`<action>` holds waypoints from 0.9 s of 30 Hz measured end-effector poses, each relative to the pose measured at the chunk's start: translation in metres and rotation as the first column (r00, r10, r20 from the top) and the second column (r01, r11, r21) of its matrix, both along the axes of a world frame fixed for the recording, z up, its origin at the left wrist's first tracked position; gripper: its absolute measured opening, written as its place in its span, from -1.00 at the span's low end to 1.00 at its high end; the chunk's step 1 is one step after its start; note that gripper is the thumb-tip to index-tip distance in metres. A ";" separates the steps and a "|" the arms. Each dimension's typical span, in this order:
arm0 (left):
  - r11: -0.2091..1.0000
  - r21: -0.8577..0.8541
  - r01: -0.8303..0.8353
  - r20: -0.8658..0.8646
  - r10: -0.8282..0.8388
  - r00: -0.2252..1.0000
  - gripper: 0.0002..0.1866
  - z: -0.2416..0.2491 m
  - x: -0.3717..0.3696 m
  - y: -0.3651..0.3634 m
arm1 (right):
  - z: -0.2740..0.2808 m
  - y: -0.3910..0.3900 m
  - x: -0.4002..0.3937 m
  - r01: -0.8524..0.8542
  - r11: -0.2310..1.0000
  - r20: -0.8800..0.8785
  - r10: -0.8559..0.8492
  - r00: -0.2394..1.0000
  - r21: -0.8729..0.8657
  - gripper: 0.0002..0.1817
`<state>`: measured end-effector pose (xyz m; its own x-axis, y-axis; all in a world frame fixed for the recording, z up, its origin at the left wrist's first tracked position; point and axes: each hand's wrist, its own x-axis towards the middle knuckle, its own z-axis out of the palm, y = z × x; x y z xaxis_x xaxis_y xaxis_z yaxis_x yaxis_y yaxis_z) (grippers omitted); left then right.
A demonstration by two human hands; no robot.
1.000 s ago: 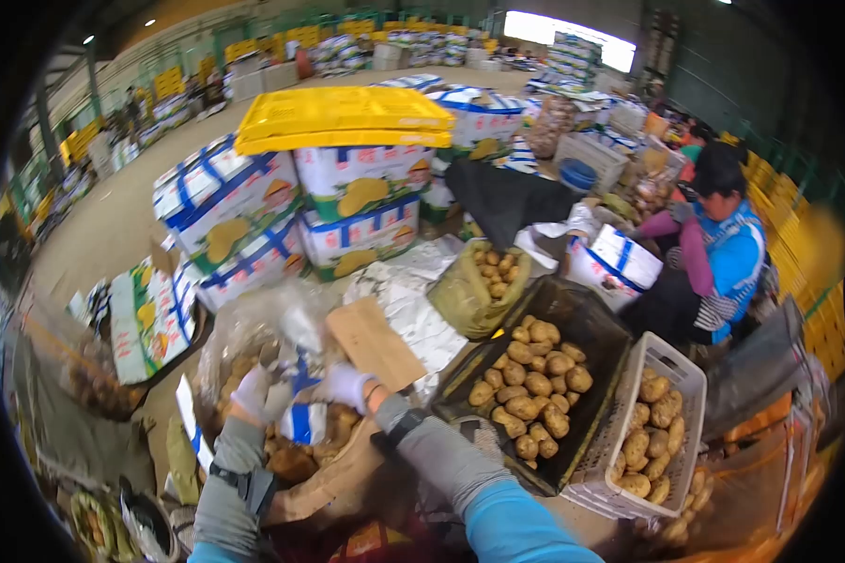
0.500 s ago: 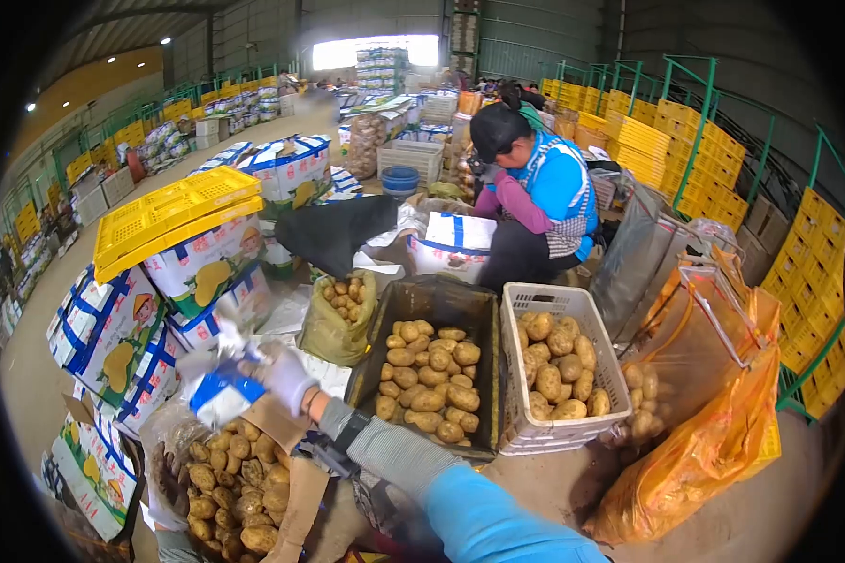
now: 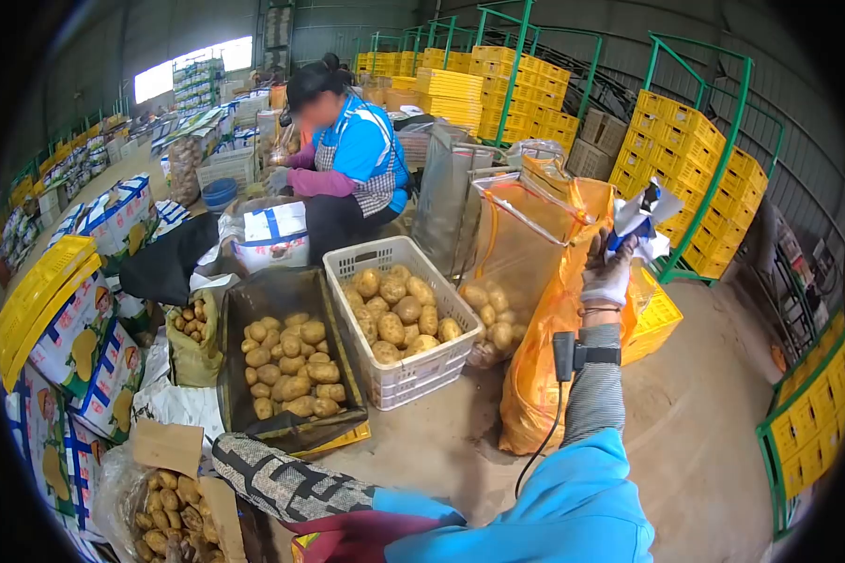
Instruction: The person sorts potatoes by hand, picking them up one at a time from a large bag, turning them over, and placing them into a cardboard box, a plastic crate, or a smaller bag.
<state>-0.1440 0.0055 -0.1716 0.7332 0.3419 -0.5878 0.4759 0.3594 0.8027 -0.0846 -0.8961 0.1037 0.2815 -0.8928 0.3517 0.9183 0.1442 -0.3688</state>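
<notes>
My right hand (image 3: 609, 269), in a white glove with dark fingers, is stretched out to the right. Its fingers are closed on a crumpled blue-and-white wrapper (image 3: 644, 220). Just below and left of this hand stands a tall orange mesh bag (image 3: 546, 361), its top held open by a frame. At the lower left is a cardboard box (image 3: 168, 447) of potatoes lined with clear plastic. A dark gloved shape, apparently my left hand (image 3: 180, 548), shows at the bottom edge over these potatoes; its fingers cannot be made out.
A black-lined crate (image 3: 238, 394) and a pale plastic crate (image 3: 413, 377) hold potatoes. A green sack (image 3: 194, 352) stands left of them. Another person (image 3: 352, 159) sits behind. Yellow crates (image 3: 671, 155) are stacked at the right, printed cartons (image 3: 69, 352) at the left.
My right hand has swung from above the potato box at the left to beside the orange bag at the right, still gripping the wrapper. The view has turned right.
</notes>
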 end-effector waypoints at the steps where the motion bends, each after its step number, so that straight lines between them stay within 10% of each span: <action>1: 1.000 0.017 0.025 0.009 -0.025 1.000 -0.59 0.001 -0.001 -0.002 | -0.017 -0.026 -0.012 0.032 0.993 -0.060 -0.025 0.998 0.113 -0.54; 3: 0.996 0.043 0.074 0.034 -0.075 0.997 -0.60 0.002 0.002 -0.002 | -0.097 -0.116 -0.022 0.252 0.958 -0.562 -0.134 0.816 0.138 -0.56; 5: 0.991 0.073 0.114 0.070 -0.119 0.990 -0.61 0.001 0.003 0.004 | -0.168 -0.164 -0.031 0.192 0.965 -0.959 -0.213 0.186 -0.177 -0.47; 7: 0.985 0.104 0.136 0.117 -0.148 0.982 -0.62 -0.004 -0.004 0.013 | -0.202 -0.148 -0.040 -0.231 0.886 -0.746 -0.463 -0.478 -0.402 -0.17; 9: 0.983 0.128 0.128 0.167 -0.149 0.975 -0.64 -0.006 -0.014 0.020 | -0.216 -0.135 -0.044 -0.425 0.848 -0.519 -0.531 -0.670 -0.318 -0.28; 15: 0.969 0.221 0.109 0.184 -0.151 0.971 -0.74 0.004 -0.021 0.009 | -0.200 -0.105 -0.041 -0.534 0.832 -0.367 -0.550 -0.750 -0.154 -0.42; 17: 0.966 0.239 0.098 0.194 -0.146 0.970 -0.77 0.013 -0.016 -0.003 | -0.191 -0.107 -0.047 -0.780 0.515 -0.069 -0.846 -0.528 -0.355 -0.46; 19: 0.957 0.273 0.100 0.182 -0.153 0.971 -0.79 0.021 -0.017 -0.006 | -0.069 -0.002 -0.045 -0.651 0.727 -0.110 -0.681 -0.724 -0.216 -0.46; 21: 0.975 0.223 0.019 0.214 -0.067 0.975 -0.85 0.002 -0.014 0.010 | -0.050 -0.018 -0.035 -0.521 0.660 -0.133 -0.679 -0.722 -0.542 -0.54; 27: 0.939 0.159 -0.303 0.296 0.248 0.923 -0.83 -0.056 -0.005 0.069 | 0.042 0.062 0.021 -0.263 0.281 -0.229 -0.950 -0.212 -0.923 -0.63</action>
<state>-0.1492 0.0745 -0.2280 0.7128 0.6420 -0.2823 0.1386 0.2656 0.9541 -0.0633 -0.8340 0.1452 0.5064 -0.5659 0.6506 -0.5797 -0.7820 -0.2290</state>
